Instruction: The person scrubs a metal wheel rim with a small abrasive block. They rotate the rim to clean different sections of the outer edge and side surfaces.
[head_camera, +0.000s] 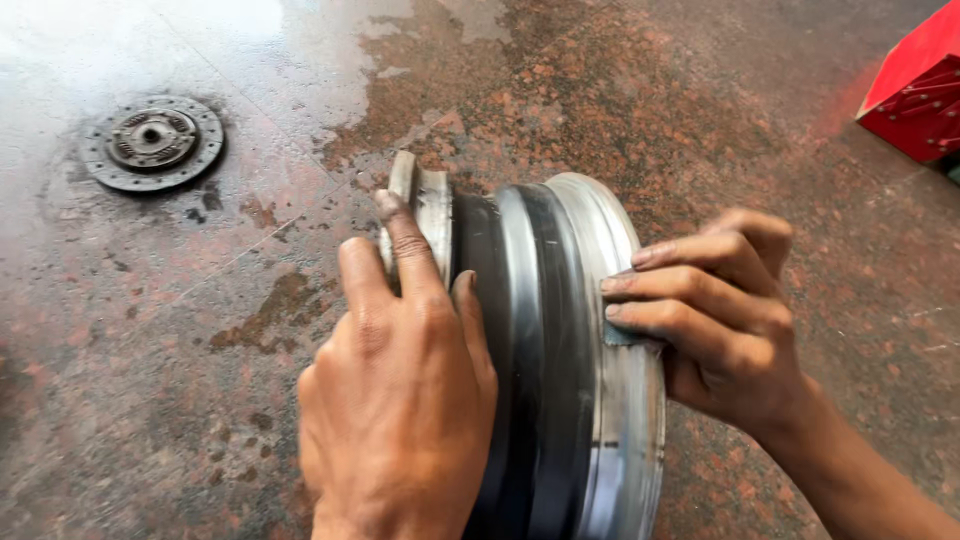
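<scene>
Two hands work on one metal wheel, a grooved silver and black drum standing on its edge on the speckled reddish stone floor, low and just right of the middle of the view. Its round faces look toward nine and three o'clock, so its axis runs across the view from left to right, and its rim runs from twelve to six o'clock.

The left hand lies on the wheel's nine o'clock side, palm flat on the dark band, fingers spread and curled over the thick grey plate at that end; it presses rather than clamps. The right hand comes in from three o'clock, its fingers close together and pinched on a small grey pad held against the bright outer rim. Both hands touch the wheel, one on each side, so neither is nearer than the other.

Well apart, at ten o'clock, a flat round toothed disc lies on a wet, shiny patch of floor. At two o'clock, at the frame's edge, sits the corner of a red box.
</scene>
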